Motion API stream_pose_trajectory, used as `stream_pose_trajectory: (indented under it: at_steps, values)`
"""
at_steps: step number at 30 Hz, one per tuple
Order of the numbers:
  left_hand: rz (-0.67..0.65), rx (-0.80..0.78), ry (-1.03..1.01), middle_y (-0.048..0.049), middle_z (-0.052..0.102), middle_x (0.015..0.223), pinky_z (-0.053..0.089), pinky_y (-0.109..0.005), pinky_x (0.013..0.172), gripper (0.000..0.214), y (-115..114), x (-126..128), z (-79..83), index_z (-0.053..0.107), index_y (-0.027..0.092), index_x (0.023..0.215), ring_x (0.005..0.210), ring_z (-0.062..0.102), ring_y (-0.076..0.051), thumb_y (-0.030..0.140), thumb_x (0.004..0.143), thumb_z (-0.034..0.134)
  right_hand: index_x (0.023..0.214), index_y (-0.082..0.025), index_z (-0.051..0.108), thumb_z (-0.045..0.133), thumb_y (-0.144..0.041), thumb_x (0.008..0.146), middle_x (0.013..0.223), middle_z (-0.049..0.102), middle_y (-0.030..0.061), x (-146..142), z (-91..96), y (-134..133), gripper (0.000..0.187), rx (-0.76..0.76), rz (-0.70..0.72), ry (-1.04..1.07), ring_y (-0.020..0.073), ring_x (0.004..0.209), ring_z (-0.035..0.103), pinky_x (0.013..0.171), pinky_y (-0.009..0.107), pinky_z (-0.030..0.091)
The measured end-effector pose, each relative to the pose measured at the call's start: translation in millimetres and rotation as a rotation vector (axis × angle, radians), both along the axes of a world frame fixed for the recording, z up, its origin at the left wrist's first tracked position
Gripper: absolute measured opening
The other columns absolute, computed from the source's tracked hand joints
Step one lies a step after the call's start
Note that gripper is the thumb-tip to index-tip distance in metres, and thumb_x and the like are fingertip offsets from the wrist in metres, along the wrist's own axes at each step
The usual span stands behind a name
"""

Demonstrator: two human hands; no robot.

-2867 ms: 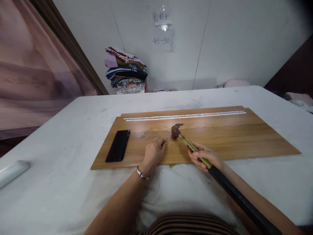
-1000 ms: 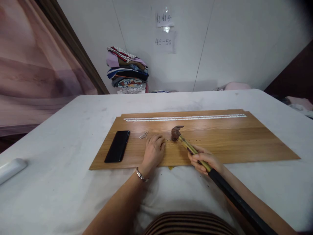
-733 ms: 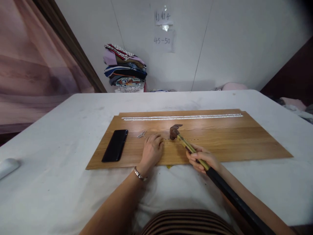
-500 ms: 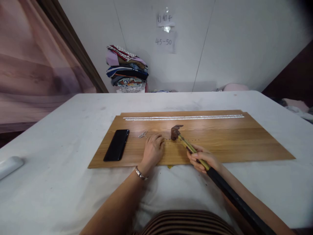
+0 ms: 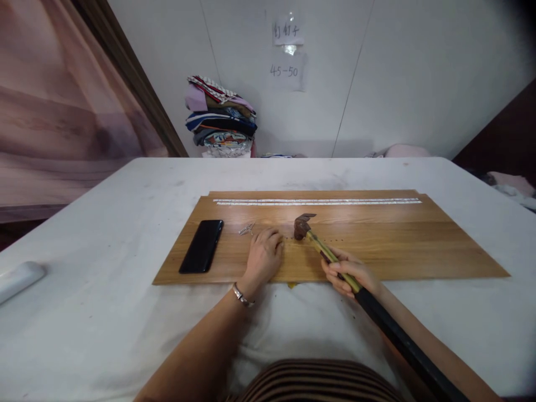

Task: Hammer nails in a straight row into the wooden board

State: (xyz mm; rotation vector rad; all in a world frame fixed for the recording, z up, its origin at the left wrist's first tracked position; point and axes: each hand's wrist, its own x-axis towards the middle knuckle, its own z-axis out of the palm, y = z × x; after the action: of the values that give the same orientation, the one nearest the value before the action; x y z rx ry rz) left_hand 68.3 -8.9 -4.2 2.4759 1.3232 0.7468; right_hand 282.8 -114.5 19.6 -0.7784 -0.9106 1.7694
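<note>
My left hand (image 5: 264, 251) rests palm down on the wooden board (image 5: 397, 234), its fingers curled together and the tips turned away. Whether anything is between them is hidden. Just to its left lie several loose nails (image 5: 245, 228). My right hand (image 5: 345, 271) grips a claw hammer (image 5: 301, 226) partway along its handle, around the yellow section. The rusty head stands on the board, claw pointing up and right. A row of small dark dots (image 5: 336, 240), perhaps nail heads, runs along the board on both sides of the hammer head.
A black phone (image 5: 201, 246) lies on the board's left part. Two white measuring strips (image 5: 318, 201) run along its far edge. The board is on a white-covered table (image 5: 92, 234). A white object (image 5: 20, 280) sits at far left, and folded cloths (image 5: 221, 120) are stacked by the wall.
The view has shifted slightly. Both hands and the hammer keep the same places on the board.
</note>
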Motion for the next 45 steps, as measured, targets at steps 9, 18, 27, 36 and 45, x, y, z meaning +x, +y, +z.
stream_pose_trajectory:
  at_steps: [9, 18, 27, 36, 45]
  values:
    - [0.004, 0.001, 0.019, -0.0072, 0.066, 0.116, 0.042, -0.042, 0.100, 0.021, -0.4, 0.5, 0.4, 0.068, 0.021, 0.098, 0.111, 0.058, -0.023, 0.018, 0.088, 0.050, 0.094, -0.020, 0.055, 0.058, -0.020, 0.082, 0.064, 0.048, -0.0076, 0.2, 3.8, -1.4, 0.013, 0.005, -0.020, 0.067, 0.0008, 0.031, 0.030, 0.027, 0.011, 0.033]
    - [0.007, 0.016, 0.007, -0.0069, 0.066, 0.118, 0.042, -0.042, 0.100, 0.020, 0.1, -0.3, -2.6, 0.068, 0.020, 0.098, 0.113, 0.057, -0.023, 0.018, 0.088, 0.051, 0.092, -0.020, 0.055, 0.058, -0.023, 0.082, 0.062, 0.046, -0.0085, 1.8, -1.3, -0.7, 0.010, 0.005, -0.002, 0.017, 0.0008, 0.030, 0.029, 0.026, 0.011, 0.031]
    - [-0.003, 0.010, 0.003, -0.0073, 0.066, 0.116, 0.042, -0.041, 0.100, 0.019, 0.7, 0.6, -0.9, 0.068, 0.020, 0.096, 0.112, 0.057, -0.023, 0.017, 0.088, 0.052, 0.099, -0.020, 0.056, 0.059, -0.021, 0.081, 0.064, 0.049, -0.0076, 1.9, -0.5, -0.7, 0.018, -0.013, -0.022, 0.037, 0.0007, 0.030, 0.031, 0.026, 0.011, 0.031]
    - [-0.007, 0.019, 0.000, -0.0065, 0.066, 0.115, 0.042, -0.042, 0.099, 0.022, 0.2, -0.2, 0.2, 0.070, 0.022, 0.097, 0.111, 0.057, -0.023, 0.016, 0.087, 0.051, 0.095, -0.020, 0.055, 0.061, -0.022, 0.081, 0.062, 0.048, -0.0081, 1.8, 0.8, -1.0, 0.015, -0.027, -0.006, 0.034, 0.0010, 0.030, 0.030, 0.026, 0.011, 0.032]
    - [-0.003, 0.028, 0.019, -0.0076, 0.066, 0.114, 0.043, -0.043, 0.098, 0.024, 1.1, -0.2, -2.3, 0.072, 0.022, 0.098, 0.111, 0.057, -0.024, 0.019, 0.089, 0.051, 0.090, -0.020, 0.054, 0.061, -0.021, 0.081, 0.060, 0.048, -0.0084, 0.9, 0.0, 0.4, 0.011, -0.015, 0.000, 0.054, 0.0012, 0.029, 0.031, 0.026, 0.011, 0.033]
